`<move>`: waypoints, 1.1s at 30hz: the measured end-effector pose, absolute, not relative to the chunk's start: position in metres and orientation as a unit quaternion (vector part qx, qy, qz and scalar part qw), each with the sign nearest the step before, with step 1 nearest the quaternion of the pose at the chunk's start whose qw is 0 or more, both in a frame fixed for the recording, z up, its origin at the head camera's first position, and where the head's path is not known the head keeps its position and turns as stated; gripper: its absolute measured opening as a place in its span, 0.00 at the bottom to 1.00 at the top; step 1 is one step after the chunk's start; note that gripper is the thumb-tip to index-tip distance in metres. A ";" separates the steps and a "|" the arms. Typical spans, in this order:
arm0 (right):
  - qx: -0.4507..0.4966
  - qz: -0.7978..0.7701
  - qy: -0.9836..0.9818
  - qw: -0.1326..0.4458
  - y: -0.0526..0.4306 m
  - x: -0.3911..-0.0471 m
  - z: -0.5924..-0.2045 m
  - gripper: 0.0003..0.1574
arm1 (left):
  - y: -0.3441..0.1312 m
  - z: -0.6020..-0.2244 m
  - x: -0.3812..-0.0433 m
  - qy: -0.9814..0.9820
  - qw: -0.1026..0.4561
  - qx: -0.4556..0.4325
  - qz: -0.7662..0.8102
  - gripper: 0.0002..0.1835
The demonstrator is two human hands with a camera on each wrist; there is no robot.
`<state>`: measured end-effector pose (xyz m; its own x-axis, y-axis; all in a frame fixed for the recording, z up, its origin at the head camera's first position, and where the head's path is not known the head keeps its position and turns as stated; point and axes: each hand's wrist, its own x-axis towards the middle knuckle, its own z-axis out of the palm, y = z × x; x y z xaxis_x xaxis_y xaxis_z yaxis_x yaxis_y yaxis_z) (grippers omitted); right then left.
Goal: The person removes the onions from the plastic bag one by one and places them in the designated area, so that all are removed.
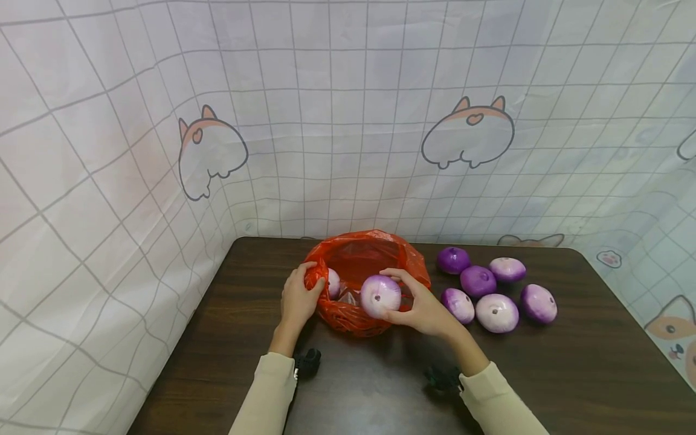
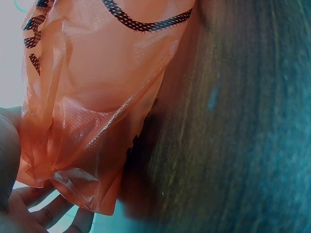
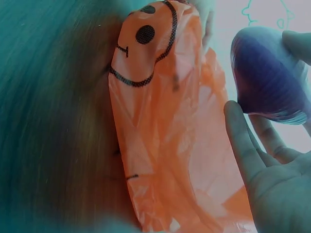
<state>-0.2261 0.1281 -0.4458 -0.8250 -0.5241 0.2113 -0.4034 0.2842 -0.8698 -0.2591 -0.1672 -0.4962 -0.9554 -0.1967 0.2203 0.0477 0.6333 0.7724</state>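
Note:
A red plastic bag (image 1: 356,323) stands on the table with its mouth spread open. My left hand (image 1: 298,300) grips the bag's left rim, thumb on the inner side; the left wrist view shows its fingers behind the crumpled film. Between the thumb and fingers of my right hand (image 1: 426,309) is a purple-and-white onion (image 1: 379,295), held over the front right of the bag's mouth. The right wrist view shows this onion (image 3: 267,75) above the bag's edge. Inside the bag, another pale purple onion (image 1: 333,283) shows next to my left thumb, partly hidden by the rim.
Several more onions lie in a loose group right of the bag, among them a dark purple onion (image 1: 478,281) and a whitish onion (image 1: 497,313). The dark wooden table (image 1: 217,338) meets a grid-patterned cloth (image 1: 337,151) at the back and left.

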 end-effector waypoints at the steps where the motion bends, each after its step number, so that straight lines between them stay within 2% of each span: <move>1: -0.290 -0.525 0.798 0.058 0.130 -0.225 -0.445 0.47 | -0.167 -0.496 -0.259 -0.892 0.143 0.041 -0.426 0.25; 12: -0.288 -0.556 0.778 0.052 0.156 -0.216 -0.447 0.45 | -0.166 -0.495 -0.258 -0.892 0.142 0.040 -0.427 0.24; 33: -0.223 -0.553 0.803 0.005 0.207 -0.217 -0.429 0.47 | -0.167 -0.496 -0.259 -0.891 0.145 0.041 -0.429 0.24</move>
